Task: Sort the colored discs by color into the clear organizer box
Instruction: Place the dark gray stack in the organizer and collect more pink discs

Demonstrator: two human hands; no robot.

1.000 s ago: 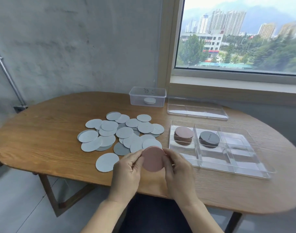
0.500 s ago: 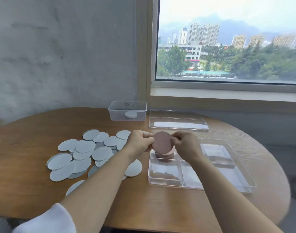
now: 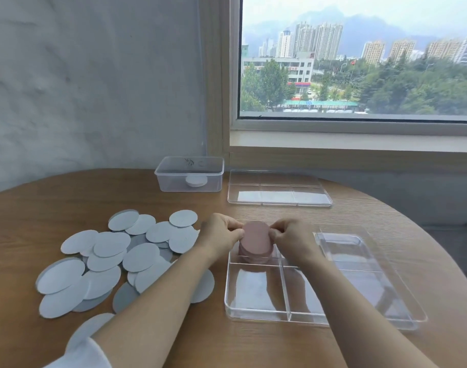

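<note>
**Entry: pink disc, held over the far-left compartment**

Head view. One pink disc (image 3: pixel 256 233) is pinched at its opposite edges; the left rim is taken by the fingertips of the left hand (image 3: pixel 217 235), the right rim by those of the right hand (image 3: pixel 293 239); both hands are closed on it. It is held flat, directly over a pink stack (image 3: pixel 255 257) in the far-left compartment of the clear organizer box (image 3: pixel 256 316); whether disc and stack touch cannot be told. The two near compartments in view are seen empty.

Handling, as judged: the disc is thin and probably light and somewhat flexible, like card or foam sheet. An edge pinch is suited to it. Flat on the table (image 3: pixel 253 346), one would be hard to lift without sliding it or raising a rim with a nail. Breakage is not expected, though creasing may be.

Unsorted stock: a heap of grey-white discs (image 3: pixel 107 258), overlapped, at left.

Also listed: a small clear tub (image 3: pixel 189 179) at the far side, with a white puck (image 3: pixel 196 181) inside; a clear lid (image 3: pixel 278 193) to its right.

Writing: a dark mark (image 3: pixel 189 162) is borne on the tub top, too small to be read; no brand or label is legible elsewhere.
</note>
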